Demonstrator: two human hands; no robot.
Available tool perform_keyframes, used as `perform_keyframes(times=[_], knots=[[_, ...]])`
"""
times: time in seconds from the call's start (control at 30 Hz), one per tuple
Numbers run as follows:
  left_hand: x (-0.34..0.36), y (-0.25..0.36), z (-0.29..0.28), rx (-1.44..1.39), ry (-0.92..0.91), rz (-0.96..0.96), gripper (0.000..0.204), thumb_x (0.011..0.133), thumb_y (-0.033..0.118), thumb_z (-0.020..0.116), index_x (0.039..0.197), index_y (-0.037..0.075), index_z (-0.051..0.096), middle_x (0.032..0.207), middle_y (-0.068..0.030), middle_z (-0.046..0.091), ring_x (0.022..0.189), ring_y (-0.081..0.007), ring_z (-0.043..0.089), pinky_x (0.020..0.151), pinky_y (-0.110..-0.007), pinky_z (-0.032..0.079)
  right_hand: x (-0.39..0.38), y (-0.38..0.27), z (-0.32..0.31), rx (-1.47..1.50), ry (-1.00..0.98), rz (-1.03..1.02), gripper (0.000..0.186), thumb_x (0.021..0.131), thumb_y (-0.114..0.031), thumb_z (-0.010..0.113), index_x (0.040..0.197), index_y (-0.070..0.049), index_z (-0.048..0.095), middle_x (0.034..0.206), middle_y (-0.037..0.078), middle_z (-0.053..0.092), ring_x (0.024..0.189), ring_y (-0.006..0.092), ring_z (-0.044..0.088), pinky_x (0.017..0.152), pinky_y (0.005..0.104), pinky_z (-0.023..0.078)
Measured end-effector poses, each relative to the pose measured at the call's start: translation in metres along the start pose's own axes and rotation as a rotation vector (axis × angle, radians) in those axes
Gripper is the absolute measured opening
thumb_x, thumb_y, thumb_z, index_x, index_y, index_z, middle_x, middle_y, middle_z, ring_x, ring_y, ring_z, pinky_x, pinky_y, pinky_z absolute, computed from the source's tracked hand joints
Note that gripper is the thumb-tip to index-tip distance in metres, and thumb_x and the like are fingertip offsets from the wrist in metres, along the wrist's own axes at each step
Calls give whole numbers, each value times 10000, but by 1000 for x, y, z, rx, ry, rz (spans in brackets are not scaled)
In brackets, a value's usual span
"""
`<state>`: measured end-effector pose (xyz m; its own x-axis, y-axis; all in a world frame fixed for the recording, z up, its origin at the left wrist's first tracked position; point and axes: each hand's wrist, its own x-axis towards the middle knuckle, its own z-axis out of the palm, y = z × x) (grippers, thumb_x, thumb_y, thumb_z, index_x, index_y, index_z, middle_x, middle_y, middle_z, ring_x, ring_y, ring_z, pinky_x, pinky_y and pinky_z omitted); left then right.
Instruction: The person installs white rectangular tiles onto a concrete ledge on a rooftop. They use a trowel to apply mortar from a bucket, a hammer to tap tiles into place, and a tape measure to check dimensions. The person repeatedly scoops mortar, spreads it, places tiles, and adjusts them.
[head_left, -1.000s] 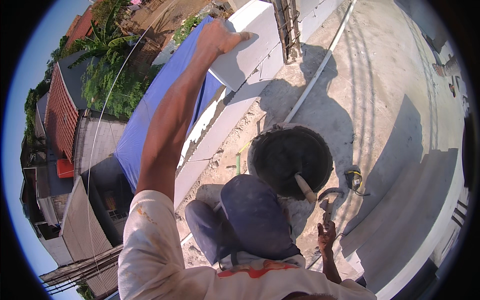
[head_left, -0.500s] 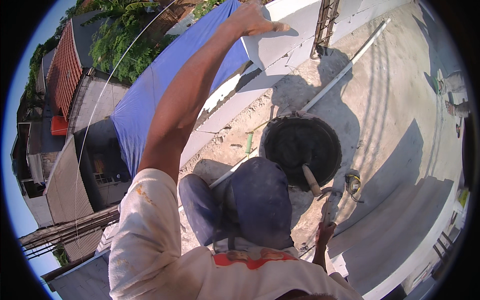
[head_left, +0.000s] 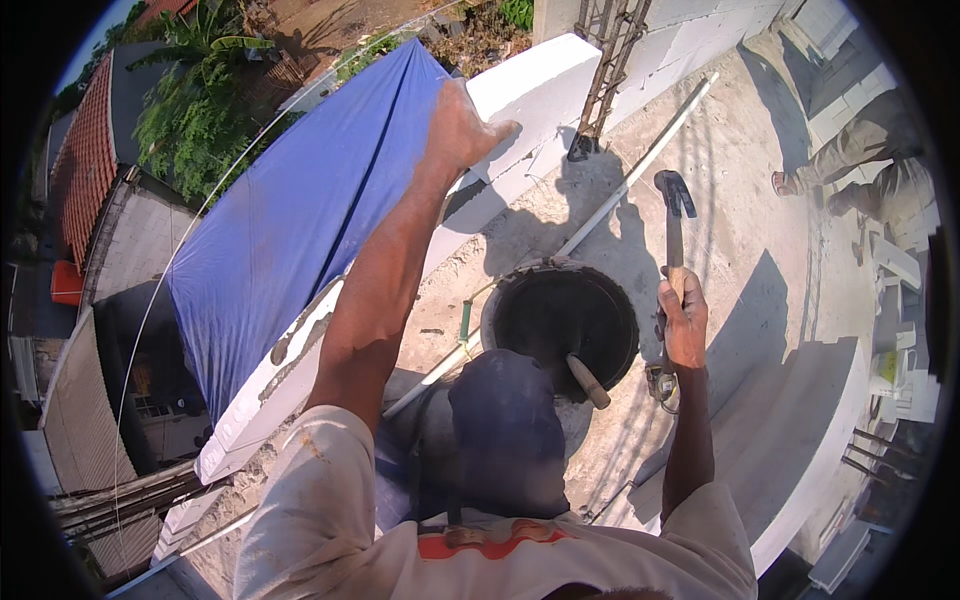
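My left arm [head_left: 385, 280] reaches up to a white wall block [head_left: 545, 80]. My left hand [head_left: 462, 125] grips the block's near end, its thumb along the inner face; the other fingers are mostly hidden. My right hand [head_left: 684, 320] is closed round the wooden handle of a claw hammer [head_left: 675, 195], raised with its dark head upward. Between my arms stands a round black tub [head_left: 637, 335] with a dark mix inside. A wooden tool handle [head_left: 588, 382] sticks out over its near rim. A tape measure [head_left: 658, 383] lies below my right hand.
A blue tarp [head_left: 300, 220] hangs outside the low block wall [head_left: 470, 218]. A rebar column [head_left: 605, 75] rises at the far end. A white pipe [head_left: 640, 165] and a green-handled string winder [head_left: 465, 320] lie on the floor. Another person's legs [head_left: 860, 165] are at the right.
My right hand has lifted the hammer from the floor beside the tub and brought it up and forward. My left hand has moved from above the wall down onto the block's end.
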<state>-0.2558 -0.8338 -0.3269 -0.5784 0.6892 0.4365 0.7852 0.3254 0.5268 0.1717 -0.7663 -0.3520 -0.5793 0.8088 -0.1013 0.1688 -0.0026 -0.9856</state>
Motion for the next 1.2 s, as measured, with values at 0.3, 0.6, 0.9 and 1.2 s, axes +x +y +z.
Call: perform_keyframes(times=[0.3,0.6,0.9,1.2], knots=[[-8,12,-1,-64,17,-118,867,691,389,927,1236,-119,485,1177,-285,578,1134,-406,608,988,-454,513,158,-137,76,-504,-17,-322,551,1059,-301,540,1561,-100,437,979,202,678,754,293,673,731,418,546],[-6,16,-3,-93,30,-126,798,705,342,892,1217,-114,485,1203,-256,553,1179,-407,578,1004,-461,522,238,-158,96,-862,-24,-423,516,1062,-242,523,1546,-75,457,1115,353,699,1024,520,684,924,541,544],[-5,6,4,-24,9,-128,839,716,389,928,1214,-118,482,1200,-255,553,1182,-404,586,996,-444,536,200,-165,105,-820,6,-349,545,1083,-277,503,1612,-222,386,1170,311,708,992,487,712,906,526,564],[-26,-14,17,-129,71,-77,1048,675,419,958,1341,-162,396,1318,-322,553,1247,-427,577,1059,-434,502,246,-142,85,-1053,-73,-592,550,1075,-279,501,1605,-214,370,1139,333,689,1066,538,650,958,561,524]])
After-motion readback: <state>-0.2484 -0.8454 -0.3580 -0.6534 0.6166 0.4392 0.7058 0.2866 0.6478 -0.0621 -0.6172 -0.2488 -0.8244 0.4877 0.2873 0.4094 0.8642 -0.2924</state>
